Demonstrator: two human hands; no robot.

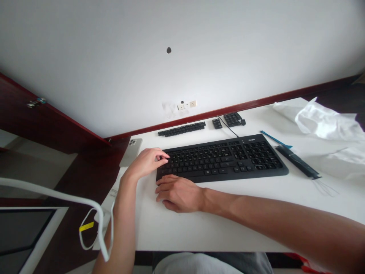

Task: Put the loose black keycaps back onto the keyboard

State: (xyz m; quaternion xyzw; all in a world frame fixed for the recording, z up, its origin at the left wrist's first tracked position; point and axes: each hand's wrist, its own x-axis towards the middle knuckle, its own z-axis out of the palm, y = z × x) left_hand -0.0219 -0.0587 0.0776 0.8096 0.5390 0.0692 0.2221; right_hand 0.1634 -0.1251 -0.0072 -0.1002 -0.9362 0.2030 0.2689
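Note:
A black full-size keyboard [199, 173] lies slightly slanted on the white desk; many of its key positions show small pale centres. My left hand [146, 161] is at its left end, thumb and fingertips brought close together over the keys in a pinch. Whatever may be between those fingertips is too small to make out. My right hand [179, 192] lies palm down at the near left corner, fingers stretched out to the left, some against the keyboard's front edge. Behind the keyboard, black keycaps [182, 129] lie in rows, with smaller keycap groups [217, 123] to their right.
A phone [131, 150] lies at the desk's left edge. Right of the keyboard are a blue stick-like tool [275, 139], a black brush-like tool [298, 161] with thin wires, and white plastic wrapping [322, 118]. A white cable [71, 198] hangs at left. Wall sockets [187, 105] sit behind.

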